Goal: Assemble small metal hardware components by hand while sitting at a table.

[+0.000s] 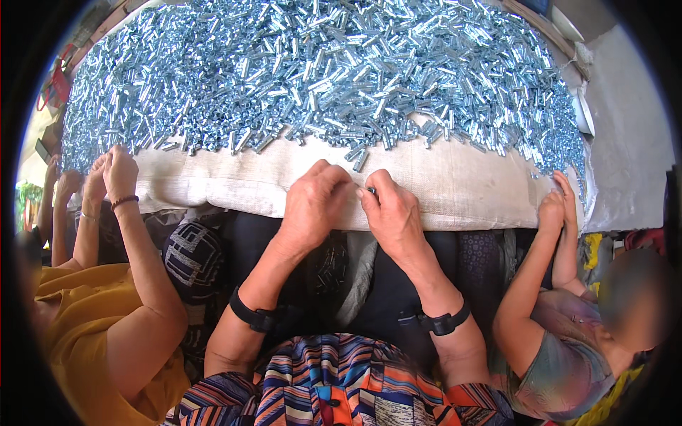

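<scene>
A wide heap of small shiny bluish-silver metal sleeves covers the far part of a table spread with pale woven cloth. My two hands are close together above the near edge of this cloth. My right hand is closed, with a small metal sleeve pinched between thumb and fingers, one dark end showing. Beside it, my left hand has its fingers curled and pressed together; what they hold, if anything, is hidden. A few loose sleeves lie just beyond my fingertips.
At my left a person in a mustard top works with hands at the heap's edge. Another person in a multicoloured top sits at my right, hands by the cloth. More sleeves lie low between my knees. A wooden rim bounds the table's far side.
</scene>
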